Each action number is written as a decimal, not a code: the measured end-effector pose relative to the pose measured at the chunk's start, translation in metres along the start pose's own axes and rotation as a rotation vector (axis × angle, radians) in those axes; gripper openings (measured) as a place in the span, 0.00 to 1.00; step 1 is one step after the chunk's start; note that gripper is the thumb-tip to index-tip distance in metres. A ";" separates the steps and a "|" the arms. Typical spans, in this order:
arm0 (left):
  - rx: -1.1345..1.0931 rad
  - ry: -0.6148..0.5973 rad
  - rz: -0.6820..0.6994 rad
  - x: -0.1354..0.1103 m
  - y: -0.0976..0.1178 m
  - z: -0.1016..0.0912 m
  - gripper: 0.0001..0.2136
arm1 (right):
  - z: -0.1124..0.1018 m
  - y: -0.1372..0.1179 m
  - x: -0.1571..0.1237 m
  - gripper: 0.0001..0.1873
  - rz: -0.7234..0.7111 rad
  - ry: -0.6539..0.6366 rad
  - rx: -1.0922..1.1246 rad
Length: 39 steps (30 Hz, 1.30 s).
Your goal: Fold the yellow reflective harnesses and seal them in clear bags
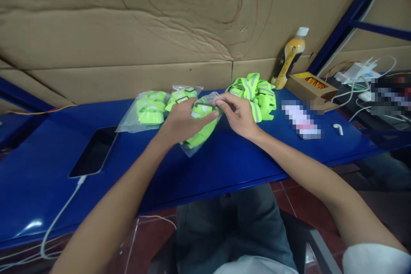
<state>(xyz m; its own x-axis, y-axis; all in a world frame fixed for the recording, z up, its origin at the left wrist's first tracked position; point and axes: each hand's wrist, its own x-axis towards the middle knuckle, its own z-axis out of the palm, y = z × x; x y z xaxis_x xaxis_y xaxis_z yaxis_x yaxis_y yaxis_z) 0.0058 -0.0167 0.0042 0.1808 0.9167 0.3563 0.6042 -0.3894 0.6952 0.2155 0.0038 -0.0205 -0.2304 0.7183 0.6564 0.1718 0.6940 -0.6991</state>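
Observation:
A clear plastic bag (203, 135) with a neon-yellow reflective strap and a dark buckle inside is tilted between my two hands. My left hand (183, 120) is wrapped over the bag's left side, thumb reaching across its front. At the bag's upper right corner, the fingertips of my right hand (239, 113) pinch the plastic edge. Two more bagged straps lie just left: one bag (150, 109) spread flat, another bag (184, 93) partly hidden behind my left hand. Beyond my right hand sits a loose heap of neon-yellow reflective straps (257, 94).
A phone (94, 152) with a white cable lies left on the blue table (231, 167). Toward the right stand a yellow drink bottle (290, 58) and an open cardboard box (313, 87), near a blurred-out packet (300, 120) and a white earbud (338, 129). A cardboard wall (128, 43) rises behind.

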 end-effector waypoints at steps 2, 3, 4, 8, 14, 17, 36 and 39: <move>-0.262 -0.220 -0.121 0.000 0.002 -0.003 0.28 | -0.003 -0.002 0.003 0.25 -0.037 -0.015 0.017; -0.403 -0.313 -0.165 0.000 0.002 -0.003 0.28 | -0.005 -0.003 0.004 0.26 -0.044 -0.032 0.041; -0.523 -0.378 -0.200 0.000 0.003 -0.002 0.28 | -0.007 -0.003 0.006 0.26 -0.041 -0.060 0.068; -0.741 -0.370 -0.268 -0.001 0.006 0.008 0.22 | -0.017 -0.003 0.011 0.26 -0.023 -0.122 0.131; -0.624 -0.016 -0.101 0.000 0.007 0.016 0.26 | -0.009 0.005 0.005 0.33 0.069 -0.058 0.170; -0.539 0.029 -0.001 -0.001 0.008 0.018 0.30 | -0.003 0.011 0.005 0.27 0.064 -0.078 0.180; -0.614 0.175 0.017 0.002 0.003 0.024 0.15 | -0.016 -0.010 0.010 0.19 -0.183 -0.204 0.083; -0.587 0.184 0.055 0.003 0.005 0.019 0.16 | -0.011 -0.012 0.009 0.21 -0.168 -0.212 0.177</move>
<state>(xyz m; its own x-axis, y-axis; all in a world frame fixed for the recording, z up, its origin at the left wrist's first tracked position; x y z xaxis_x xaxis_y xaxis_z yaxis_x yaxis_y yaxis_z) 0.0245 -0.0143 -0.0031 0.0310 0.8840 0.4665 0.0606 -0.4675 0.8819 0.2218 0.0018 -0.0031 -0.4386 0.5556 0.7064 -0.0506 0.7695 -0.6366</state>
